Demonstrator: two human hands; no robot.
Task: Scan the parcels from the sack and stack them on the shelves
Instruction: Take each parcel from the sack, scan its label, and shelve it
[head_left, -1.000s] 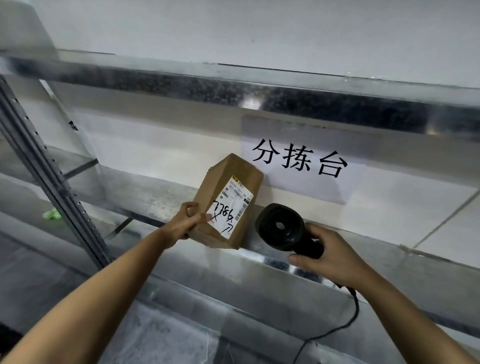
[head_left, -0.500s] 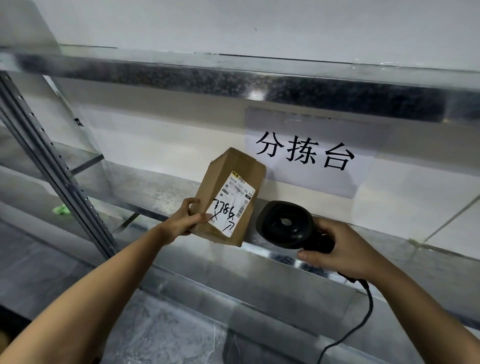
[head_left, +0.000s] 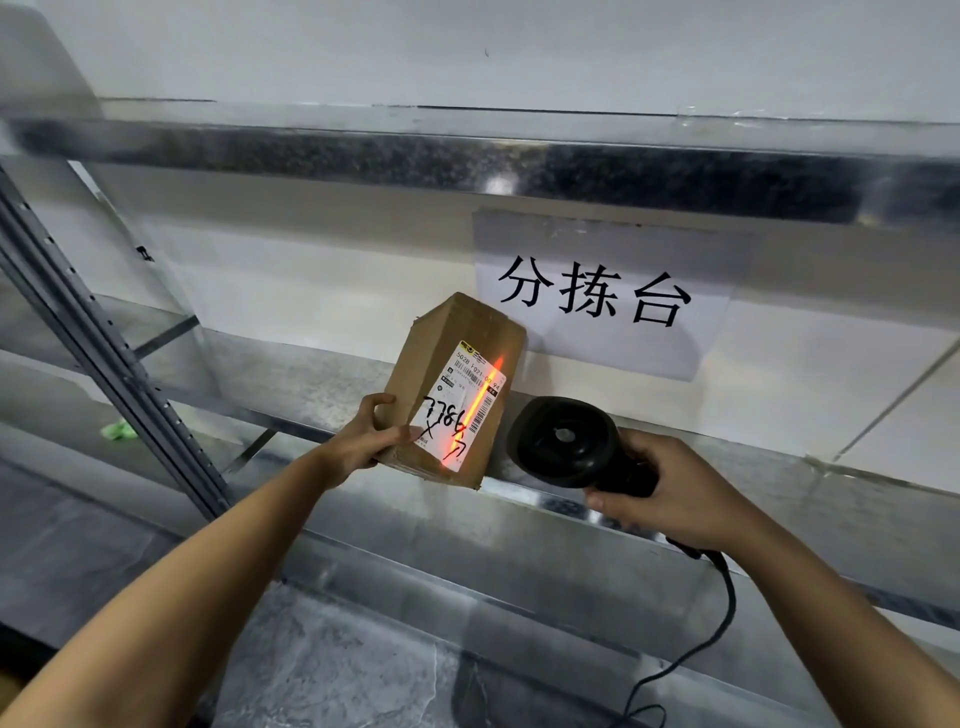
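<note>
FREE: shelf deck (head_left: 301, 379) is left open between slanted upright (head_left: 111, 364) and parcel (head_left: 441, 379) | FREE: deck right of scanner (head_left: 563, 441) is left open | BLOCKED: near edge at middle is taken by parcel and scanner | ABOVE: capped by upper beam (head_left: 415, 161) | FAR: closed by wall (head_left: 322, 270)

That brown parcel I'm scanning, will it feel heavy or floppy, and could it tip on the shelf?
Probably light: the left hand seems to hold the parcel up alone, by one lower corner. Likely stiff: its cardboard edges look straight and uncrushed. It looks taller than wide, so on end it may tip; flat on the shelf should be steadier.
</note>
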